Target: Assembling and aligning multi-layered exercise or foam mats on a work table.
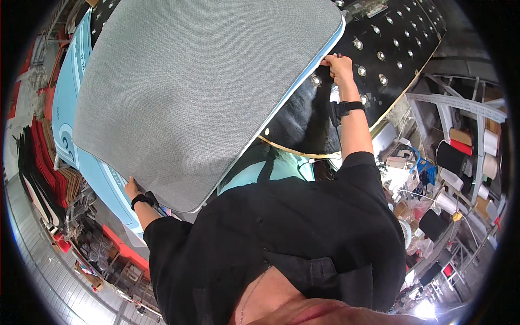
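Observation:
A large grey mat [206, 92] with a woven-looking face and rounded corners spreads in front of me, its right side edged in white and blue. My right hand [341, 70] is at that far right edge, fingers closed on the rim. By its fingers shows a small dark and red thing, too small to make out. My left hand [131, 189] is at the mat's near left edge with its fingers closed there; the mat hides part of the grip. Under and beside the mat lies a light blue printed sheet [67, 97] with darker wave-like shapes.
A black table top [303, 114] dotted with round silver studs stretches away to the right, bordered by a pale edge. Red, black and tan sheets [46, 168] are stacked on the left. Shelving [460, 105] with rolls and a cluttered bench [403, 162] stand on the right.

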A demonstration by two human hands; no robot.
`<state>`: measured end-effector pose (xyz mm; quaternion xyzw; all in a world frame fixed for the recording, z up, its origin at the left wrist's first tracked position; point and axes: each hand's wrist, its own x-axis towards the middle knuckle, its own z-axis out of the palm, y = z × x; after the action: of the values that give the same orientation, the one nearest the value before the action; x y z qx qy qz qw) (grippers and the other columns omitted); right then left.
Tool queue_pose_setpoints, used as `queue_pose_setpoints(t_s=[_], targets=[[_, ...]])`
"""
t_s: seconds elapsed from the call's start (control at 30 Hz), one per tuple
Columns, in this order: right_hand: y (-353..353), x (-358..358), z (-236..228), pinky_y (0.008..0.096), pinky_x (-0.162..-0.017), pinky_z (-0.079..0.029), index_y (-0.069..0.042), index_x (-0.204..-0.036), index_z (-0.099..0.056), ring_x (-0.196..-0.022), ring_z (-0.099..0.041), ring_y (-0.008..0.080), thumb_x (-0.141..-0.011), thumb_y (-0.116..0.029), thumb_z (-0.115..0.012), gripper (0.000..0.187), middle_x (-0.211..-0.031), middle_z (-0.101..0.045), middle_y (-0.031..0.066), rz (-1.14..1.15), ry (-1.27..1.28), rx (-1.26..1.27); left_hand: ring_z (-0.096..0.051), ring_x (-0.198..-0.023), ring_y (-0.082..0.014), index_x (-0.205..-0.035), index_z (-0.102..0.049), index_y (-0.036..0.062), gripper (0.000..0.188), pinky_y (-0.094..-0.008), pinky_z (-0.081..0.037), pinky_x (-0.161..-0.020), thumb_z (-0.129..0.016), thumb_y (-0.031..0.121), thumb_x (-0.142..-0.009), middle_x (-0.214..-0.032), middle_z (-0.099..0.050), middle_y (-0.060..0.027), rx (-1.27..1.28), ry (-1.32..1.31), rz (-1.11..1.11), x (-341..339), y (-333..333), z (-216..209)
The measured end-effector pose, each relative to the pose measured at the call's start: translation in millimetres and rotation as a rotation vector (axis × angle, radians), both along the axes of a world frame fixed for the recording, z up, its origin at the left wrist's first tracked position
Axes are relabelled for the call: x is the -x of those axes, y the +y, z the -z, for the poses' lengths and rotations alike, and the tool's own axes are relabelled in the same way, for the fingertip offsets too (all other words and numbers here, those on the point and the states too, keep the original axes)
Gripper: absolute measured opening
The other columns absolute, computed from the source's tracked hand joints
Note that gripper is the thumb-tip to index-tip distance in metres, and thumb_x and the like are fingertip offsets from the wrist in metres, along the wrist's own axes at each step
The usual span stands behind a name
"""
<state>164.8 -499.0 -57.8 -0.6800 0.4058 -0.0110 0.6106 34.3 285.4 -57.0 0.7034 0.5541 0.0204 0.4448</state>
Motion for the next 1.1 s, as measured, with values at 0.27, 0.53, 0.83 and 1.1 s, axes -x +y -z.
queue_pose_setpoints(t_s=[0.27, 0.53, 0.83, 1.1], targets=[[0, 4, -10, 0.0219, -0.031, -0.022, -0.005, -0.063, -0.056, -0.033, -0.033, 0.0059, -0.073, -0.008, -0.063, 0.012, -0.060, -0.061, 0.0082, -0.050, -0.033, -0.097, -0.052, -0.101, -0.0340, -0.116, -0.039, -0.0128, 0.056, -0.0429, -0.040, -0.086, -0.058, 0.027, -0.082, -0.114, -0.050, -0.0226, -0.066, 0.047, 0.056, 3, 3, -2], [1, 0, -10, 0.0234, -0.032, -0.023, 0.000, -0.065, -0.059, -0.035, -0.036, 0.0070, -0.070, -0.008, -0.062, 0.010, -0.059, -0.060, 0.0096, -0.091, 0.020, 0.025, -0.052, -0.099, -0.0325, -0.118, -0.038, -0.0130, 0.059, -0.0415, -0.041, -0.084, -0.060, 0.027, -0.081, -0.114, -0.049, -0.0233, -0.046, 0.045, 0.066, -4, -3, -5], [-5, 10, -16, 0.0226, -0.035, -0.024, 0.002, -0.075, -0.060, -0.037, -0.034, 0.0060, -0.077, -0.010, -0.059, 0.013, -0.067, -0.062, 0.0112, -0.099, -0.079, -0.264, -0.055, -0.090, -0.0305, -0.115, -0.038, -0.0123, 0.059, -0.0423, -0.045, -0.077, -0.062, 0.028, -0.080, -0.107, -0.052, -0.0210, -0.106, -0.002, 0.019, 8, 14, 9], [8, 0, -9, 0.0227, -0.034, -0.024, 0.001, -0.070, -0.062, -0.036, -0.035, 0.0061, -0.073, -0.010, -0.061, 0.011, -0.061, -0.061, 0.0089, -0.115, -0.033, 0.073, -0.054, -0.092, -0.0307, -0.111, -0.041, -0.0113, 0.054, -0.0449, -0.043, -0.078, -0.061, 0.027, -0.080, -0.107, -0.051, -0.0207, 0.015, -0.059, 0.081, 5, 3, -2]])
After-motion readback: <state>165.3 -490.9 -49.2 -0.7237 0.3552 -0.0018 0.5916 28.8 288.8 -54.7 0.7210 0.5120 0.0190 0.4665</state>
